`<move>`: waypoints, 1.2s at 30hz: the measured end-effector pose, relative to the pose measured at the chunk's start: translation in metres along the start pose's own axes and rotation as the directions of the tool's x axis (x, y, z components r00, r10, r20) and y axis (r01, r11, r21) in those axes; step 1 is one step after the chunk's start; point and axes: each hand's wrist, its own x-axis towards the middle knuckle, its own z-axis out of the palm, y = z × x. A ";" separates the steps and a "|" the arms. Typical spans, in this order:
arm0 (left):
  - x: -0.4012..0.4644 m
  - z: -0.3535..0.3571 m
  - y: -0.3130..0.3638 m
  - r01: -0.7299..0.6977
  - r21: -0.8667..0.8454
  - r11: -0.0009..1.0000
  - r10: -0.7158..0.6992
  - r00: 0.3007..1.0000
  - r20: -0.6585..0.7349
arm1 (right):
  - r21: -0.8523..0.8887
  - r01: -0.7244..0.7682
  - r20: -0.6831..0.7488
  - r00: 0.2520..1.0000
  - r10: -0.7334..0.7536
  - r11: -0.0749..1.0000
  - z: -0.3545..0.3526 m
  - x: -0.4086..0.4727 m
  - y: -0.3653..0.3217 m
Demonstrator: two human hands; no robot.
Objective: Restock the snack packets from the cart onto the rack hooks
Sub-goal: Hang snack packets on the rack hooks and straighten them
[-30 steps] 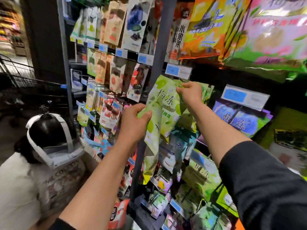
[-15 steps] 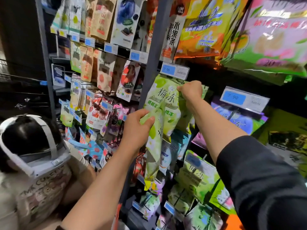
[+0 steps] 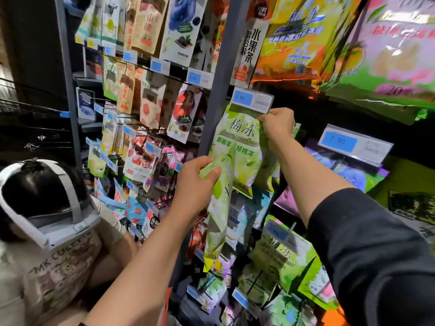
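Head view: I see both my bare hands raised at a dark metal hook rack (image 3: 217,109) crowded with hanging snack packets.
Left hand (image 3: 196,184): my fingers curl round the upper part of a long pale-green glossy snack packet (image 3: 220,208), which hangs down in front of the rack's upright post.
Right hand (image 3: 277,123): my fingers pinch the top edge of the light-green hanging packets (image 3: 237,142) just under a blue-and-white price tag (image 3: 253,100).
Lower left corner: a crouching person wearing a white head strap (image 3: 47,208).
Cart: I cannot make it out.
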 end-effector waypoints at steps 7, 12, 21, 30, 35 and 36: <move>0.001 0.002 -0.003 0.006 0.006 1.000 -0.006 1.000 0.000 | -0.021 0.030 -0.023 0.999 -0.030 0.999 0.004 -0.004 0.007; 0.002 0.004 -0.004 -0.027 0.024 0.999 0.027 1.000 0.000 | -0.072 -0.014 -0.028 1.000 0.012 0.997 0.006 0.002 0.004; -0.002 0.003 0.001 -0.043 0.013 0.999 0.043 0.998 0.043 | -0.279 -0.099 -0.060 0.995 0.086 0.955 0.004 0.012 0.020; 0.022 -0.027 0.021 0.049 0.003 0.999 -0.047 0.941 0.336 | 0.208 0.446 0.223 0.845 -0.486 0.870 -0.010 -0.056 0.027; 0.039 -0.026 0.037 -0.010 0.098 0.995 -0.042 0.854 0.519 | 0.238 0.172 0.773 0.562 -0.294 0.956 -0.041 -0.056 0.018; 0.043 -0.024 0.040 -0.022 0.103 0.994 -0.037 0.842 0.538 | 0.218 0.170 0.774 0.569 -0.276 0.961 -0.046 -0.057 0.018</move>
